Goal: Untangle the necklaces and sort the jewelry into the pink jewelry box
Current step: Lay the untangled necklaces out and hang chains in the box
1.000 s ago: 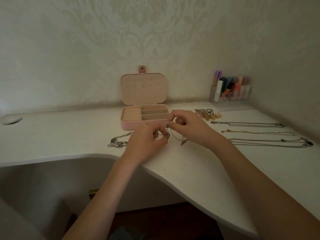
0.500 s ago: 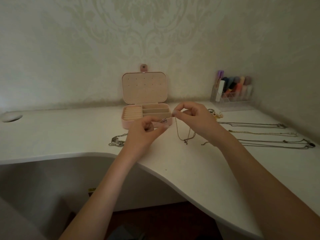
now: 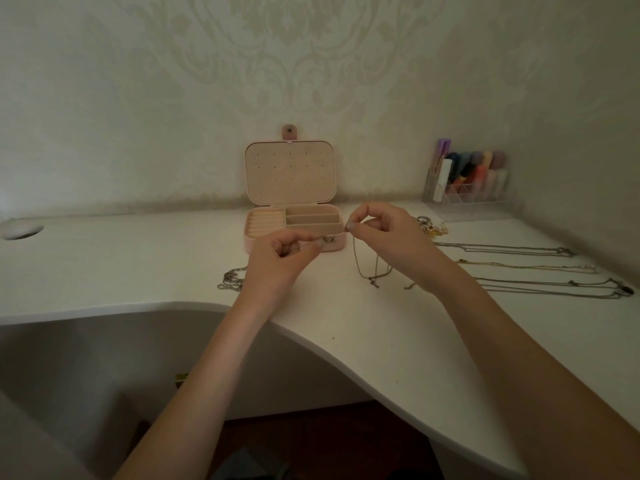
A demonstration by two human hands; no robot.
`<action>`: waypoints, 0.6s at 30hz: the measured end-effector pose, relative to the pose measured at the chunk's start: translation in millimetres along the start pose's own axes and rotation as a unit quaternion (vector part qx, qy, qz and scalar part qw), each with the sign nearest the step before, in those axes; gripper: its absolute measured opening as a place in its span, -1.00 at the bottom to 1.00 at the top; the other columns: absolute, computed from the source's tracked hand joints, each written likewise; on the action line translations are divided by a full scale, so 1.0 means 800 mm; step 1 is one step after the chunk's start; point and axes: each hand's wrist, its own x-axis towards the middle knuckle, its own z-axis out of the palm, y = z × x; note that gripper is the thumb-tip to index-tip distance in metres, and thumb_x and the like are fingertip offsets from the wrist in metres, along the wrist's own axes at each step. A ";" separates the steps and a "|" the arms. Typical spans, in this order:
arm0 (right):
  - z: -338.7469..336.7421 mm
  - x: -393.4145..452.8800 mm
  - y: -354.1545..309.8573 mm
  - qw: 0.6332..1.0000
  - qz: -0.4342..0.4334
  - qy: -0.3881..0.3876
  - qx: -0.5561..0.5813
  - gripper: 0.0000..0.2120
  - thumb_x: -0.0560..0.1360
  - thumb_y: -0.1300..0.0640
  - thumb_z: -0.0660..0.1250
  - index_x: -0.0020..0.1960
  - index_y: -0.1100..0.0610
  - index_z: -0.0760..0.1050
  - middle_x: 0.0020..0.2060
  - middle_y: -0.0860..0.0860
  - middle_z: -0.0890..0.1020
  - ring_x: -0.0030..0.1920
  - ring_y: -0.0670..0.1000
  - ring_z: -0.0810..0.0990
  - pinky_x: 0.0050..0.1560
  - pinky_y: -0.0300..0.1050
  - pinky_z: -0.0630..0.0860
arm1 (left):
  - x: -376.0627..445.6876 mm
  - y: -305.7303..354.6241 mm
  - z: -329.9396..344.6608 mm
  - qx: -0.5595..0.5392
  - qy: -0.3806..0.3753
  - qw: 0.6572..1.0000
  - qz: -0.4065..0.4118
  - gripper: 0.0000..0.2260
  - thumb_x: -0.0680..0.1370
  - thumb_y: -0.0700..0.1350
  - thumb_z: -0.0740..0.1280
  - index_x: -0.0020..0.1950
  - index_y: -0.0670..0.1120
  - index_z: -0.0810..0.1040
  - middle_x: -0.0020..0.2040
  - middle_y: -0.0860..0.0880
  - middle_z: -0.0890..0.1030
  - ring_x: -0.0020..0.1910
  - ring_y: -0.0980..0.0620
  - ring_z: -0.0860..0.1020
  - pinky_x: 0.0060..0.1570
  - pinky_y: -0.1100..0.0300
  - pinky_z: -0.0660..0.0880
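Head view: both forearms reach up from the bottom of the frame over a white counter (image 3: 398, 341). At centre, the left hand (image 3: 277, 258) is curled, its fingertips pinching a small ring (image 3: 329, 241). Just right, the right hand (image 3: 388, 233) pinches a thin chain necklace (image 3: 360, 268) that dangles to the counter. Behind them the pink jewelry box (image 3: 294, 230) stands open, its compartments seemingly bare. Tangled chains (image 3: 232, 278) lie centre left; straightened necklaces (image 3: 519, 268) lie at right.
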 end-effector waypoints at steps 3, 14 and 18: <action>0.004 -0.001 -0.003 1.000 0.013 -0.007 0.007 -0.88 0.55 0.21 0.25 -0.04 0.26 0.51 -0.43 0.02 0.38 -0.43 -0.08 0.28 -0.49 -0.39 0.21 | -0.001 0.002 0.000 -0.010 -0.012 1.000 -0.002 -0.93 0.48 -0.19 0.42 -0.07 -0.15 0.67 -0.48 0.06 0.22 -0.52 0.19 0.16 -0.48 0.42 0.12; 0.014 -0.003 -0.011 0.996 0.066 -0.035 0.049 -0.84 0.55 0.19 0.13 -0.19 0.15 0.40 -0.31 0.02 0.43 -0.34 -0.13 0.36 -0.27 -0.26 0.30 | 0.000 0.003 0.001 -0.005 -0.026 1.000 -0.003 -0.94 0.45 -0.22 0.45 -0.20 -0.10 0.61 -0.47 0.01 0.21 -0.50 0.18 0.14 -0.47 0.41 0.11; 0.016 -0.001 -0.009 0.992 0.086 -0.060 0.065 -0.77 0.52 0.20 0.12 -0.17 0.27 0.49 -0.43 -0.13 0.49 -0.46 -0.24 0.38 -0.31 -0.32 0.33 | -0.001 0.006 0.001 -0.020 -0.027 0.999 -0.012 -0.89 0.47 -0.27 0.39 -0.19 -0.08 0.54 -0.43 0.10 0.40 -0.46 0.22 0.31 -0.43 0.42 0.26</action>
